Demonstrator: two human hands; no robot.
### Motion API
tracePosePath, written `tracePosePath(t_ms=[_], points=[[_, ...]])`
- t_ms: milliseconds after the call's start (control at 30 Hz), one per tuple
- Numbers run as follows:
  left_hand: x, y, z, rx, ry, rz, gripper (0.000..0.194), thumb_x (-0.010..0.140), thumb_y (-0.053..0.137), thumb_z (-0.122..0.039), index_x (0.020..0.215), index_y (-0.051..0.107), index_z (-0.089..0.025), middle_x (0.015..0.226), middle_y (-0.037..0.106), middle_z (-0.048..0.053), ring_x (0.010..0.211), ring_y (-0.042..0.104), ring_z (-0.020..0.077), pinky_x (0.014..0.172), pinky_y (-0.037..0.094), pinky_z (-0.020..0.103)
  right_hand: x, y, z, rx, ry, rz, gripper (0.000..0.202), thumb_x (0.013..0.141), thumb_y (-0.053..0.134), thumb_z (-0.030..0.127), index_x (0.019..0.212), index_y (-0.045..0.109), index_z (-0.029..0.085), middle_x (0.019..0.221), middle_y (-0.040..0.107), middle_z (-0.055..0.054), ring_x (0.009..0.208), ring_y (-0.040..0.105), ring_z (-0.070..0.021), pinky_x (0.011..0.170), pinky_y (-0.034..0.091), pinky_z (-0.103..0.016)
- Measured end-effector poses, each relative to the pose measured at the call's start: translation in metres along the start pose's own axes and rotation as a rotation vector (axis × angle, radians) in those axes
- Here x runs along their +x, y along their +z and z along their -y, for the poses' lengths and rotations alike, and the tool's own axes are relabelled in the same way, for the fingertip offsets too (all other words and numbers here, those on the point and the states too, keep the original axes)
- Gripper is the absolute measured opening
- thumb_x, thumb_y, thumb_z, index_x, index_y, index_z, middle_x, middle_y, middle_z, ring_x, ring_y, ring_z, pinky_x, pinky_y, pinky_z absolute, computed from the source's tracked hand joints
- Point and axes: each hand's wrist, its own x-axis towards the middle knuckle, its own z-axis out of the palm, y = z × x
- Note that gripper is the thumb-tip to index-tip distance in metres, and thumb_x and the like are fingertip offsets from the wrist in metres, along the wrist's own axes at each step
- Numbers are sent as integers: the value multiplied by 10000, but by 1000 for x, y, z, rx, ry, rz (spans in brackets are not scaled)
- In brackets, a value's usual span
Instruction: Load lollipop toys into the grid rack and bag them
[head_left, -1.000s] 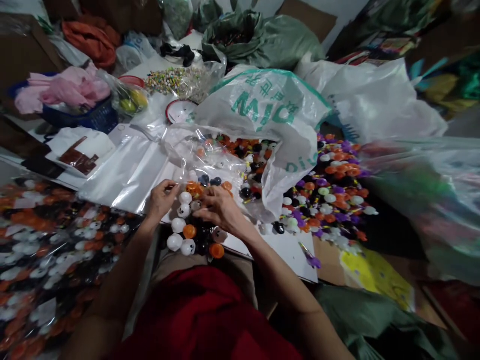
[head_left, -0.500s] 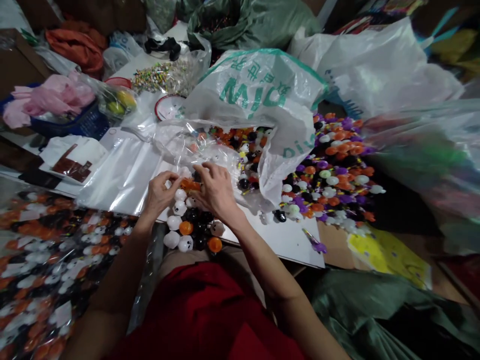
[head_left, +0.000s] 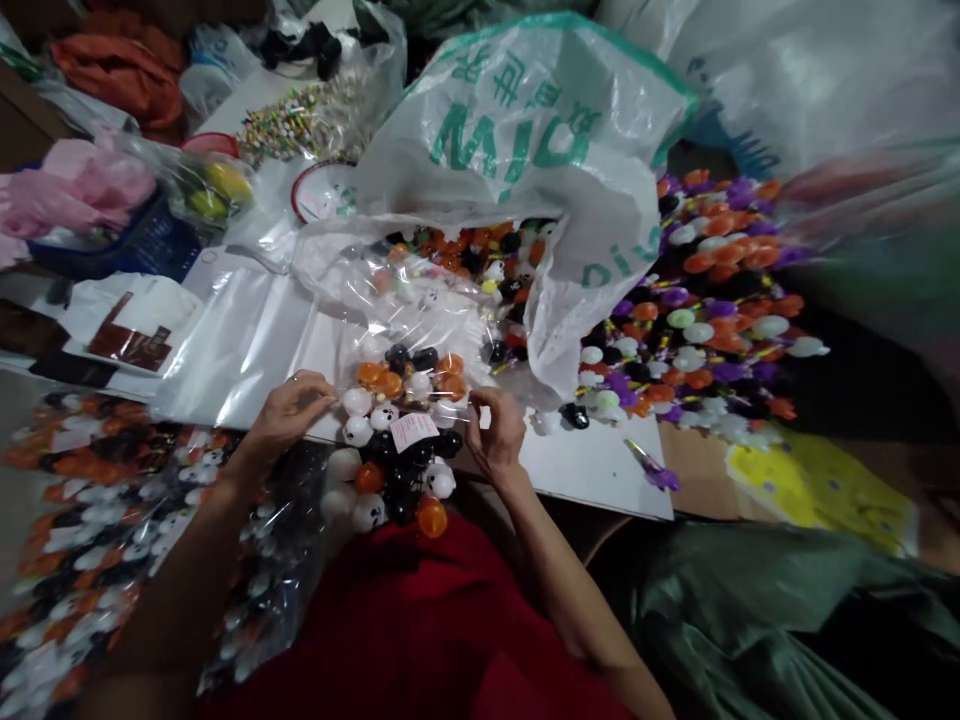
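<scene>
A clear plastic bag [head_left: 427, 395] lies at the table's front edge, with white, black and orange figures around and in it. My left hand [head_left: 289, 412] pinches the bag's left edge between thumb and fingers. At the opposite edge my right hand [head_left: 495, 428] has its fingers closed on the plastic. Between them a small white label [head_left: 413, 431] rests over black figures. An orange pumpkin-like ball [head_left: 432, 517] sits lowest in the cluster, near the red clothing.
Flat clear bags [head_left: 247, 350] lie left of my hands. Beyond, a large white sack [head_left: 502, 150] with green print opens over more figures. Purple and orange pieces [head_left: 720, 300] are heaped at right. Filled bags [head_left: 112, 540] spread at lower left.
My hands have moved apart and toward me, from above the figures to the bag's two sides. The white label now shows between them. The camera view has shifted slightly.
</scene>
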Motion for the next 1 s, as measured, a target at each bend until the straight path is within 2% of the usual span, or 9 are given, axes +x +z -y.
tracePosePath(t_ms=[100, 300, 433, 533, 600, 733, 833, 900, 1000], points=[[-3, -5, -3, 55, -57, 50, 183, 827, 635, -373, 779, 690, -205, 819, 694, 41, 813, 649, 166, 787, 526, 286, 4, 2, 7, 61, 78, 15, 162, 909, 465, 240, 929, 625, 222, 822, 679, -70, 777, 618, -224, 732, 469, -368], [-18, -7, -10, -105, -170, 185, 284, 816, 638, -480, 773, 691, -205, 806, 723, 67, 761, 668, 187, 702, 562, 285, -3, -13, 12, 90, 14, 120, 156, 930, 486, 224, 901, 638, 239, 784, 691, -45, 709, 603, -204, 723, 434, -355], [-33, -9, -6, -23, -174, 296, 210, 830, 632, -424, 822, 696, -224, 800, 716, 36, 731, 650, 177, 693, 546, 276, -25, -16, 9, 15, -62, 280, 191, 927, 472, 189, 952, 657, 234, 806, 705, -45, 737, 599, -203, 762, 420, -346], [-41, -5, -4, 109, -118, 375, 114, 850, 602, -333, 861, 685, -255, 836, 713, 17, 727, 639, 179, 697, 510, 275, -34, -9, 6, -12, -19, 358, 212, 924, 456, 180, 991, 653, 217, 798, 701, -51, 752, 600, -210, 768, 421, -338], [-44, 4, -4, 173, -101, 343, 104, 865, 565, -288, 889, 664, -270, 818, 694, 12, 710, 627, 185, 681, 485, 283, -35, 0, 4, -14, 62, 368, 239, 912, 461, 200, 1075, 635, 202, 812, 698, -57, 763, 599, -221, 760, 428, -339], [-40, 34, 3, 249, -130, 155, 117, 864, 529, -243, 934, 612, -287, 813, 656, 18, 724, 607, 211, 635, 443, 303, -23, 26, 0, -63, 231, 430, 332, 892, 461, 239, 1193, 594, 193, 837, 702, -66, 762, 589, -237, 711, 423, -331], [-28, 60, 20, 285, -157, 9, 53, 826, 555, -210, 787, 545, -244, 760, 593, 27, 690, 565, 200, 631, 410, 305, -10, 48, -6, -150, 290, 544, 248, 878, 468, 225, 1051, 642, 187, 790, 688, -77, 751, 588, -244, 695, 405, -329], [-17, 75, 32, 296, -194, -102, 66, 831, 551, -197, 777, 522, -220, 767, 576, 35, 700, 552, 189, 651, 404, 306, 0, 61, -13, -194, 293, 591, 162, 867, 509, 223, 933, 653, 189, 796, 673, -87, 765, 586, -244, 706, 398, -333], [-3, 92, 42, 279, -204, -242, 32, 865, 539, -219, 870, 546, -188, 853, 610, 56, 838, 572, 201, 748, 429, 319, 13, 75, -22, -143, 289, 507, 91, 874, 581, 269, 887, 633, 195, 844, 639, -97, 793, 563, -242, 701, 390, -329]])
